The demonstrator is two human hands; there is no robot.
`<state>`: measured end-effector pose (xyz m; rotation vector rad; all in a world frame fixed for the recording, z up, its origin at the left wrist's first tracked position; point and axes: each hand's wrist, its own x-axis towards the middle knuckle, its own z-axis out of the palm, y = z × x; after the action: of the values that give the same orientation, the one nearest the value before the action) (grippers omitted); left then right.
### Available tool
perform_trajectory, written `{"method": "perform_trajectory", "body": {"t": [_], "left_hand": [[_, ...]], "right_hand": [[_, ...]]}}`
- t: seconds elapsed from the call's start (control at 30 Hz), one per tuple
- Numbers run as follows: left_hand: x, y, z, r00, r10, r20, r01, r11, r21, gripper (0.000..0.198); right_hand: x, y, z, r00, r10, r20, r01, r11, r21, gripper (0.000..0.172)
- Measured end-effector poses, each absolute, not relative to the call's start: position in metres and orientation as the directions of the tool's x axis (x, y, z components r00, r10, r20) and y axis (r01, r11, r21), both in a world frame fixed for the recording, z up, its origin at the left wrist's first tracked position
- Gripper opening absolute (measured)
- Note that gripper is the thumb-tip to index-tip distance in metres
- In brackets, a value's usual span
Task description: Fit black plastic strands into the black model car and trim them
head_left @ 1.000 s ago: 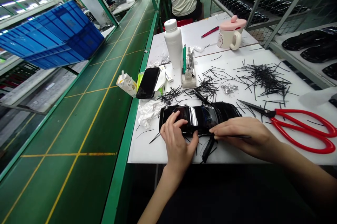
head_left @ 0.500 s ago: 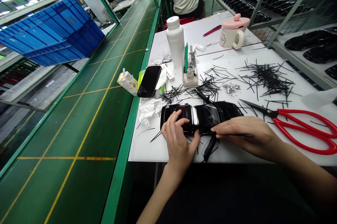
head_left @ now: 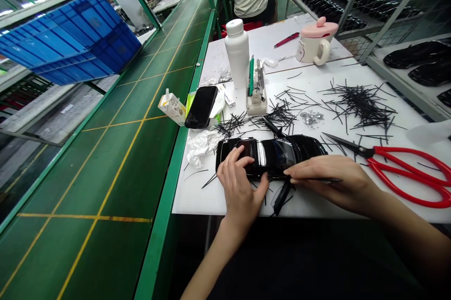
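A glossy black model car (head_left: 273,153) lies lengthwise near the table's front edge, its open doors jutting out on both sides. My left hand (head_left: 238,187) steadies its left end, with fingers over the top and the thumb against the near side. Between the fingertips of my right hand (head_left: 333,182) is a thin dark tool (head_left: 331,179), probably tweezers. Its tip is hidden by the fingers at the car's near side, beside the hinge of the near door (head_left: 282,198). Thin black strips (head_left: 362,105) are scattered behind the car.
Red-handled scissors (head_left: 405,168) lie at the right. Behind the car stand a white bottle (head_left: 237,53), a small tool holder (head_left: 256,102) and a lidded mug (head_left: 315,43). A phone (head_left: 201,107) and crumpled tissue (head_left: 202,147) sit left, beside a green conveyor (head_left: 116,163).
The whole view has shifted very slightly. Both hands keep nearly the same hold on the model car and the thin tool.
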<state>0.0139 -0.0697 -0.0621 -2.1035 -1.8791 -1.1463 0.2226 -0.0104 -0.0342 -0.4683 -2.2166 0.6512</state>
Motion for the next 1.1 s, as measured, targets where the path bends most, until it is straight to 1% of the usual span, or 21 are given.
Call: {"method": "perform_trajectory", "body": {"t": [0.2,0.27,0.37,0.47,0.57,0.63,0.77,0.97,1.1], "left_hand": [[0.013,-0.069,-0.063,-0.046,0.812,0.582,0.886,-0.236,0.4,0.037],[0.014,-0.07,-0.063,-0.047,0.814,0.579,0.886,-0.234,0.401,0.037],[0.015,-0.07,-0.063,-0.059,0.818,0.572,0.89,-0.217,0.402,0.037],[0.016,-0.071,-0.063,-0.102,0.833,0.544,0.895,-0.161,0.415,0.036],[0.016,-0.072,-0.064,-0.124,0.837,0.533,0.894,-0.139,0.426,0.036],[0.016,-0.073,-0.064,-0.121,0.836,0.536,0.891,-0.146,0.429,0.035],[0.014,-0.074,-0.065,-0.119,0.837,0.534,0.885,-0.154,0.439,0.035],[0.014,-0.074,-0.065,-0.13,0.836,0.534,0.876,-0.155,0.457,0.033],[0.013,-0.075,-0.066,-0.124,0.829,0.545,0.875,-0.168,0.454,0.034]], "right_hand": [[0.223,-0.01,-0.036,-0.639,0.519,0.567,0.125,0.798,-0.589,0.015],[0.222,-0.011,-0.036,-0.645,0.51,0.57,0.139,0.811,-0.568,0.014],[0.22,-0.015,-0.036,-0.667,0.452,0.592,0.171,0.866,-0.469,0.014],[0.214,-0.021,-0.031,-0.703,0.388,0.596,0.203,0.913,-0.354,0.018],[0.206,-0.028,-0.024,-0.728,0.377,0.572,0.244,0.923,-0.298,0.021],[0.202,-0.03,-0.022,-0.741,0.403,0.537,0.264,0.91,-0.319,0.023],[0.196,-0.026,-0.022,-0.761,0.455,0.463,0.274,0.871,-0.407,0.018],[0.189,-0.019,-0.022,-0.755,0.495,0.43,0.285,0.838,-0.465,0.022],[0.187,-0.021,-0.023,-0.704,0.54,0.462,0.295,0.813,-0.502,0.018]]}}
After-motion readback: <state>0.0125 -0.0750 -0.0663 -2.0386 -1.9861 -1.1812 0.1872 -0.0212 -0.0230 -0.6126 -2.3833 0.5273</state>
